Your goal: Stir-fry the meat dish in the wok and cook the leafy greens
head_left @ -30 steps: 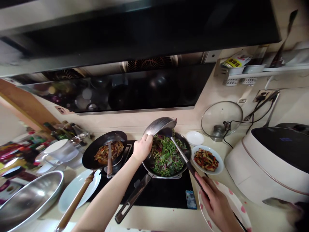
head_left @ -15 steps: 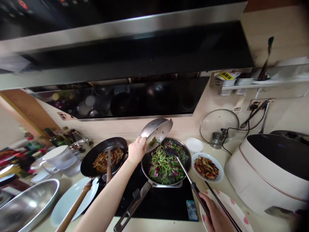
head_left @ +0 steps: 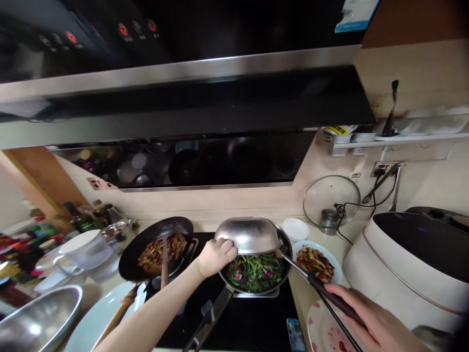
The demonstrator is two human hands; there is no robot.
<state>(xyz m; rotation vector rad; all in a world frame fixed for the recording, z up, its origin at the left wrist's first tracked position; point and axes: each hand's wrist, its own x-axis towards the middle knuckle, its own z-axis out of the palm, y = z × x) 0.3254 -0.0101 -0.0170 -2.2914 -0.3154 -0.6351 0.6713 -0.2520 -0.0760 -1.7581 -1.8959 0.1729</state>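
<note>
My left hand [head_left: 217,256] grips the rim of a metal bowl [head_left: 249,234], which is turned over above the right pan [head_left: 289,254]. Leafy greens [head_left: 256,273] with purple pieces fill that pan. In my right hand [head_left: 370,318] is the dark handle of a spatula [head_left: 330,292]; its shaft runs to the pan's right side, and its head is hidden under the bowl. To the left, a black wok [head_left: 176,225] holds cooked food [head_left: 157,254] and another spatula [head_left: 165,259].
A plate of cooked vegetables [head_left: 315,264] and a small white dish [head_left: 295,229] sit right of the pan. A large white appliance [head_left: 399,274] stands far right. At lower left are a steel bowl [head_left: 44,320] and a pale plate [head_left: 95,313]. The range hood [head_left: 205,102] hangs above.
The bowl has gone from tilted on its side to upside down, lower over the greens. My right hand has moved right with the spatula. The view has tilted up a little.
</note>
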